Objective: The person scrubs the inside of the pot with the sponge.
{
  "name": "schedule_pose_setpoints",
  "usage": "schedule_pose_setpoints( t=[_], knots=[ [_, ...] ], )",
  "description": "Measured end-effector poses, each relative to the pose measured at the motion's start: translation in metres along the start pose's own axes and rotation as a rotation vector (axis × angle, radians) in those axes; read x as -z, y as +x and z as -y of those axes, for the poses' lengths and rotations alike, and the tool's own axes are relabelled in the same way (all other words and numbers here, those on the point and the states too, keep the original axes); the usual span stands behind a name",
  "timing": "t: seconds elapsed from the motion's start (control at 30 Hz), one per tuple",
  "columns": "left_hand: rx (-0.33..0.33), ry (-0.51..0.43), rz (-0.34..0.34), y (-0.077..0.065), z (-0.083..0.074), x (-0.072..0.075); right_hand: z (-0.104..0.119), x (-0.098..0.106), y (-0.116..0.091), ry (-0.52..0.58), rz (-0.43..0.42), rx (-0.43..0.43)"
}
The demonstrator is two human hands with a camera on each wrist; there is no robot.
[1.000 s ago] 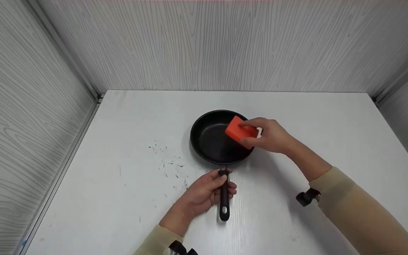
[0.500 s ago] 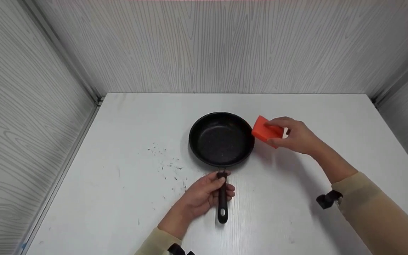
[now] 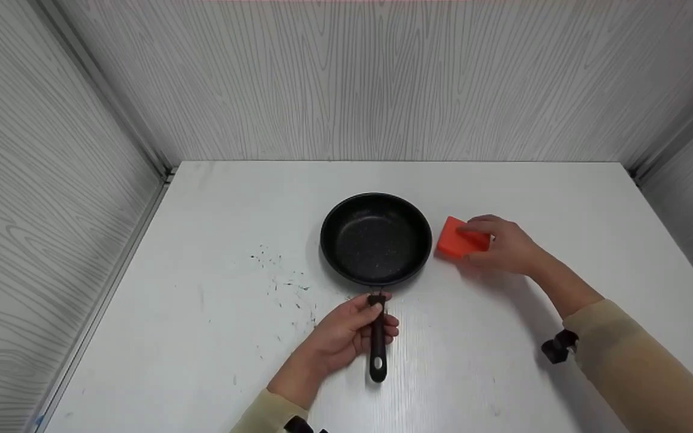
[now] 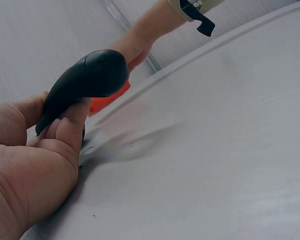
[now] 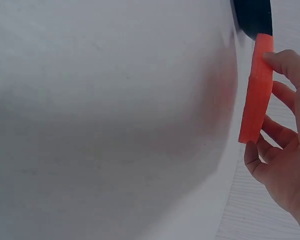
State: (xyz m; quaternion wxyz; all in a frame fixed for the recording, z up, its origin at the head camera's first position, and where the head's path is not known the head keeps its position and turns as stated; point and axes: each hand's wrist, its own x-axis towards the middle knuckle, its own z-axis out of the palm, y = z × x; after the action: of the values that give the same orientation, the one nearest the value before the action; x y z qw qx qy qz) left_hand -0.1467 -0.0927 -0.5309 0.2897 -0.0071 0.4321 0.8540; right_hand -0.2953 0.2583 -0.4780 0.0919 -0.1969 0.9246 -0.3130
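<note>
A black frying pan (image 3: 375, 243) sits on the white table, its handle toward me. My left hand (image 3: 343, 334) grips that handle near the pan, thumb on top and fingers beneath; the left wrist view shows the handle's rounded end (image 4: 102, 72) close up. Just right of the pan, my right hand (image 3: 506, 245) holds an orange-red sponge (image 3: 459, 239) low over the table. In the right wrist view the thumb and fingers pinch the sponge (image 5: 259, 92) by its edges. Whether its underside touches the table cannot be made out.
Dark crumbs and smudges (image 3: 286, 282) lie scattered on the white table (image 3: 202, 361), left of the pan. Grey wood-grain panels (image 3: 346, 78) stand at the back and both sides.
The right hand has carried the sponge from inside the pan rightward past the rim, then lowered it toward the table. The left hand stays on the handle.
</note>
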Motion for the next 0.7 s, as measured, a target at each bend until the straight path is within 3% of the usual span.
schedule_pose_setpoints(
  t=[0.47,0.7],
  knots=[
    [0.012,0.011,-0.014,0.003,-0.007,0.003,-0.002,-0.011,0.001,-0.003,0.024,-0.079],
    [0.025,0.001,-0.06,0.005,-0.015,0.003,-0.002,-0.002,-0.005,-0.003,-0.038,-0.062]
  ],
)
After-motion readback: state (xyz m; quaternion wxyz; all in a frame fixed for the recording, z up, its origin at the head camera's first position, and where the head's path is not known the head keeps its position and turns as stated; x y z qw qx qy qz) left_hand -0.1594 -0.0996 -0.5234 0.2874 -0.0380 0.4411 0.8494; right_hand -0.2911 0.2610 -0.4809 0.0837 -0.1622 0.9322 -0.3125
